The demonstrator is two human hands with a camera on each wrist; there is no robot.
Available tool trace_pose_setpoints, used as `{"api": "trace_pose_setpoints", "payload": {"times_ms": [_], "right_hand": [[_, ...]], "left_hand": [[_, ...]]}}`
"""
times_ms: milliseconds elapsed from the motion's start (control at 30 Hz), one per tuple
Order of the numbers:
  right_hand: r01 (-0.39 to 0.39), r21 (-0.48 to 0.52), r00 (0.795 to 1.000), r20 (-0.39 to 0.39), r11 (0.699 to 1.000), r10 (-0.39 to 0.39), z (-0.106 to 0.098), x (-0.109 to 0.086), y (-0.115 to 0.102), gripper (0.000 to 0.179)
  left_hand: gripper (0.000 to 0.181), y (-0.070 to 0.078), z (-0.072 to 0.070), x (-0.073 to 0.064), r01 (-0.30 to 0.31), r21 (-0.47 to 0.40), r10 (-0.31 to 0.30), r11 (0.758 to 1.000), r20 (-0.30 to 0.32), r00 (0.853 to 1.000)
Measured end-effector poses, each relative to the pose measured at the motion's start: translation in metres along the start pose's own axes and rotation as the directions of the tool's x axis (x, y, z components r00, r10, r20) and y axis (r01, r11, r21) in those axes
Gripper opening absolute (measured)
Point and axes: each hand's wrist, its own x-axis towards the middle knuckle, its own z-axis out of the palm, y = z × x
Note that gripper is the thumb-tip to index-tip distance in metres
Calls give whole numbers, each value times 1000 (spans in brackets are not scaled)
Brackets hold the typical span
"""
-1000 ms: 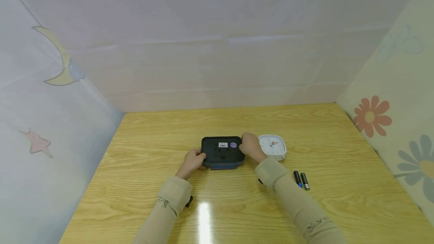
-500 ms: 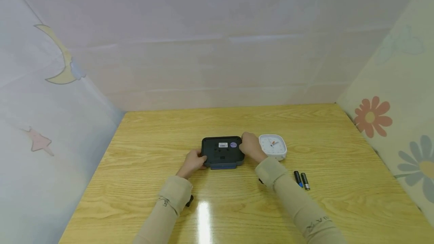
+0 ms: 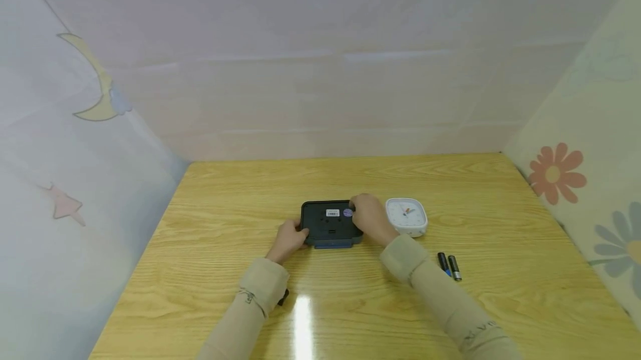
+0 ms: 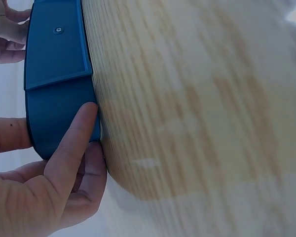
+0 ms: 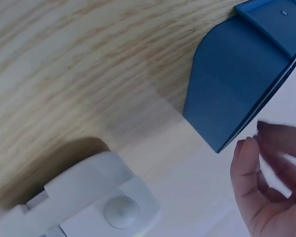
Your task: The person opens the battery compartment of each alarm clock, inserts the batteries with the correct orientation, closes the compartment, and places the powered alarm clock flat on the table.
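Note:
A flat rectangular box (image 3: 320, 229) lies near the middle of the table, with a black top face and blue sides. A barcode label and a round purple sticker mark its top. My left hand (image 3: 287, 242) grips its near left corner, the thumb on the top; in the left wrist view, fingers (image 4: 71, 143) lie along the blue side. Over its right end, my right hand (image 3: 371, 218) has curled fingers at the top face. In the right wrist view its thumb and forefinger come together close to the box's edge; I cannot tell whether they pinch anything.
A white clock (image 3: 407, 216) with rounded corners stands just right of my right hand. Two small dark cylinders that look like batteries (image 3: 443, 264) lie nearer the front right. Printed cloth walls (image 3: 320, 104) enclose the table's back and sides.
My right hand has slid slightly left over the box's top face, its fingertips now nearer the purple sticker. The left hand keeps its grip. The whole view has shifted slightly.

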Motion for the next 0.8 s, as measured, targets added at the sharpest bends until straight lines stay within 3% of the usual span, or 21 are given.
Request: {"api": "trace_pose_setpoints", "payload": {"times_ms": [200, 400, 533, 800], "right_hand": [[169, -114, 985, 64, 979, -162, -2, -5, -8, 14], [335, -185, 942, 67, 924, -328, 1, -8, -14, 12], [387, -207, 922, 101, 898, -374, 5, -5, -14, 15], [409, -185, 908, 178, 894, -379, 7, -3, -18, 22]], "left_hand": [[41, 1, 0, -1, 8, 7, -8, 1000, -10, 1000], [43, -1, 0, 0, 11, -4, -11, 1000, -8, 1000], [46, -1, -1, 0, -6, 8, 6, 1000, -7, 1000], [47, -5, -1, 4, 18, -19, -18, 1000, 3, 1000]]}}
